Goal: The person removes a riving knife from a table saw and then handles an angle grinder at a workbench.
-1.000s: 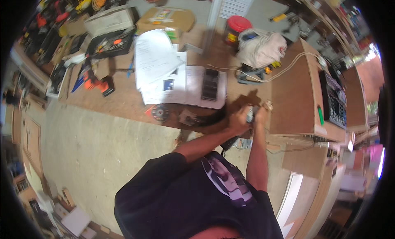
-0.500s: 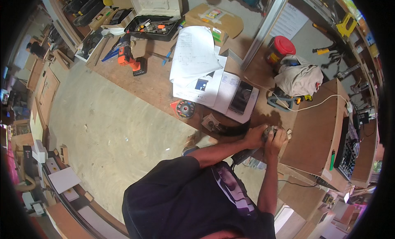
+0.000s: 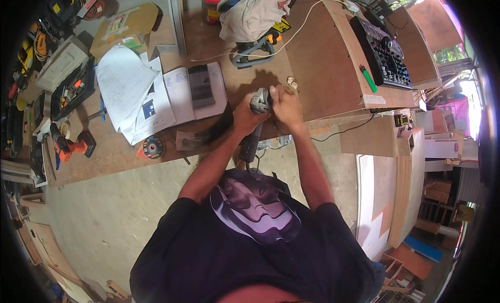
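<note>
My left hand [image 3: 245,117] and my right hand [image 3: 284,106] are both closed around a grey angle grinder [image 3: 259,102], its dark body [image 3: 251,144] running down toward my chest. The tool's head sits at the edge of a brown plywood workbench [image 3: 208,37], just left of a slanted plywood panel [image 3: 325,68]. Two small pale pieces [image 3: 292,83] lie on the bench right above my right hand. A loose grinding disc [image 3: 153,145] lies on the bench to my left.
An open notebook with a dark phone [image 3: 200,85] and loose papers [image 3: 127,89] lies left of my hands. An orange drill [image 3: 70,146], tool cases [image 3: 70,79], a cloth bundle [image 3: 252,11], a red-lidded jar [image 3: 214,2] and a keyboard-like device [image 3: 383,53] surround them. Concrete floor [image 3: 104,219] lies below.
My view has swung so the bench and my hands sit higher and more central. Both hands stay on the grinder, with my right hand now over its head.
</note>
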Demonstrator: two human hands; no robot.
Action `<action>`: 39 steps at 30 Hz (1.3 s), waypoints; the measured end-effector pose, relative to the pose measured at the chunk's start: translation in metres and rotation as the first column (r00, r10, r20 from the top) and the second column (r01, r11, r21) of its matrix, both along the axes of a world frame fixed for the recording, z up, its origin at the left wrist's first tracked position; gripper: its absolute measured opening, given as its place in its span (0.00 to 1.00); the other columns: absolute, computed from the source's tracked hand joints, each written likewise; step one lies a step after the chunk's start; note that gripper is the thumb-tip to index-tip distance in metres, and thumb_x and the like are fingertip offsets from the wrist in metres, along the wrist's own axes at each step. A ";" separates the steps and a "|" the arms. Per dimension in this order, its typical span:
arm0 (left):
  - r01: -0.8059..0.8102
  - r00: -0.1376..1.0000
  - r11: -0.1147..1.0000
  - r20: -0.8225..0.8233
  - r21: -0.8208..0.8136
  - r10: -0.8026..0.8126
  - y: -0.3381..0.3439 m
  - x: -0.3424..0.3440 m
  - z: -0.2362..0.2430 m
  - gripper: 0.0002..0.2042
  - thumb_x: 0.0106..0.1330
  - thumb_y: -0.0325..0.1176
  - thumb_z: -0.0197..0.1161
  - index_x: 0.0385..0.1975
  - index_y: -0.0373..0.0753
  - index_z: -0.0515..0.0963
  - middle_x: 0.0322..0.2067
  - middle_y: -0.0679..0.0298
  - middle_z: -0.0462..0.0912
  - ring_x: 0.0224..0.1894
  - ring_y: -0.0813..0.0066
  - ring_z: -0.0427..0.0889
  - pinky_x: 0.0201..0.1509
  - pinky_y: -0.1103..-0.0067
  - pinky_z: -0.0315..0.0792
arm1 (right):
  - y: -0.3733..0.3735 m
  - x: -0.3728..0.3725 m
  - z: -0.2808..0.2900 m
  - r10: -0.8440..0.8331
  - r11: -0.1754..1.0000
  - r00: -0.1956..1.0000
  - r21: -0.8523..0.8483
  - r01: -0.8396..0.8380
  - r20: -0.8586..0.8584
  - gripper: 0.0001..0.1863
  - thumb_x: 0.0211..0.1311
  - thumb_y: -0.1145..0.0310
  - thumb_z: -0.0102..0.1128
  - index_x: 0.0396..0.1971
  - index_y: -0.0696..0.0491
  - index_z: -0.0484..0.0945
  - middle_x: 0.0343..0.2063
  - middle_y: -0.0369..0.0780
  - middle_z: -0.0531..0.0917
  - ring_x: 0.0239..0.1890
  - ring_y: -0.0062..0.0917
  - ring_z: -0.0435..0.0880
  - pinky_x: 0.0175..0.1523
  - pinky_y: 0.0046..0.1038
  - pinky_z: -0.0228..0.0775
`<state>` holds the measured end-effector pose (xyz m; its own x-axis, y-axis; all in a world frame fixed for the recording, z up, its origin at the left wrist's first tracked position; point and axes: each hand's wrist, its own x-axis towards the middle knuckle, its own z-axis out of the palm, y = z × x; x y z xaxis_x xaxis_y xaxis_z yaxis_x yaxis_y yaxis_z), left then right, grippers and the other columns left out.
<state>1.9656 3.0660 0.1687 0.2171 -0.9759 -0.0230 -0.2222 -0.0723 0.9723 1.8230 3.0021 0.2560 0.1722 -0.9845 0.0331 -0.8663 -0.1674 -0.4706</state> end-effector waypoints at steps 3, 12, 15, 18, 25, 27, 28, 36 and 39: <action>0.011 0.999 1.000 0.040 -0.019 -0.010 0.002 0.001 0.003 0.38 0.50 0.43 0.85 0.64 0.44 0.77 0.53 0.57 0.89 0.55 0.62 0.89 0.62 0.68 0.80 | -0.007 -0.008 0.009 -0.028 0.996 0.992 0.086 0.039 -0.126 0.47 0.82 0.34 0.26 0.41 0.60 0.89 0.41 0.63 0.87 0.51 0.62 0.85 0.60 0.54 0.75; 0.017 0.999 1.000 0.033 -0.010 -0.017 0.000 0.002 -0.002 0.37 0.50 0.41 0.86 0.62 0.44 0.78 0.53 0.57 0.89 0.55 0.61 0.89 0.61 0.67 0.80 | -0.012 -0.011 -0.001 0.328 0.941 0.940 -0.050 -0.333 -0.096 0.32 0.84 0.44 0.38 0.44 0.56 0.84 0.34 0.59 0.87 0.45 0.60 0.86 0.52 0.55 0.77; 0.016 0.999 0.997 0.033 -0.074 -0.013 -0.001 0.001 -0.009 0.37 0.50 0.42 0.86 0.61 0.45 0.77 0.52 0.56 0.89 0.54 0.61 0.89 0.60 0.67 0.80 | -0.014 -0.020 0.003 0.399 0.893 0.917 -0.233 -0.385 0.013 0.28 0.84 0.46 0.42 0.44 0.56 0.82 0.34 0.59 0.86 0.45 0.60 0.85 0.50 0.55 0.77; 0.010 1.000 0.994 -0.018 -0.109 -0.012 0.001 -0.003 -0.004 0.38 0.49 0.42 0.85 0.62 0.45 0.77 0.52 0.57 0.88 0.55 0.58 0.88 0.62 0.65 0.79 | -0.017 -0.027 -0.002 0.035 0.999 0.999 0.026 -0.035 0.001 0.31 0.83 0.44 0.42 0.44 0.59 0.82 0.38 0.60 0.87 0.49 0.60 0.85 0.54 0.53 0.77; 0.006 1.000 0.999 -0.010 -0.046 -0.006 0.001 0.003 -0.004 0.39 0.48 0.42 0.87 0.62 0.43 0.77 0.52 0.56 0.89 0.54 0.61 0.89 0.60 0.67 0.80 | -0.010 -0.017 0.002 0.164 0.978 0.959 -0.164 -0.128 0.229 0.37 0.82 0.38 0.39 0.41 0.58 0.87 0.38 0.63 0.86 0.51 0.60 0.84 0.59 0.53 0.75; 0.007 1.000 0.997 -0.007 -0.071 -0.007 0.002 0.001 0.000 0.38 0.49 0.42 0.87 0.62 0.42 0.77 0.52 0.56 0.89 0.54 0.62 0.89 0.60 0.67 0.80 | -0.011 -0.025 0.003 0.066 0.998 0.990 0.009 -0.068 0.123 0.34 0.83 0.41 0.40 0.45 0.58 0.85 0.44 0.59 0.86 0.53 0.59 0.83 0.59 0.52 0.75; 0.017 1.000 0.998 -0.003 -0.066 -0.017 0.001 -0.001 0.000 0.38 0.49 0.42 0.86 0.62 0.42 0.77 0.52 0.56 0.89 0.54 0.62 0.89 0.60 0.67 0.80 | -0.014 -0.033 -0.008 0.037 0.995 0.999 0.095 -0.040 0.033 0.32 0.83 0.42 0.42 0.48 0.57 0.84 0.46 0.57 0.86 0.53 0.59 0.83 0.59 0.52 0.74; 0.011 1.000 1.000 0.024 -0.025 -0.010 0.000 -0.002 0.001 0.37 0.50 0.40 0.86 0.62 0.42 0.78 0.52 0.56 0.89 0.53 0.63 0.89 0.60 0.68 0.80 | -0.014 -0.029 -0.009 0.048 0.999 0.982 0.010 -0.050 0.183 0.31 0.83 0.41 0.43 0.53 0.56 0.83 0.48 0.55 0.86 0.54 0.56 0.83 0.61 0.48 0.73; 0.012 1.000 1.000 0.023 -0.018 -0.012 -0.001 -0.002 -0.003 0.37 0.50 0.40 0.86 0.62 0.42 0.78 0.52 0.57 0.89 0.53 0.63 0.89 0.60 0.68 0.80 | -0.015 -0.028 -0.013 -0.017 0.990 0.999 0.142 0.010 0.043 0.31 0.83 0.41 0.44 0.52 0.55 0.83 0.50 0.53 0.86 0.59 0.54 0.83 0.63 0.44 0.73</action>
<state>1.9639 3.0647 0.1657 0.2054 -0.9787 0.0002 -0.2456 -0.0514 0.9680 1.7954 2.9874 0.2426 0.1603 -0.9820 -0.1000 -0.8458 -0.0844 -0.5268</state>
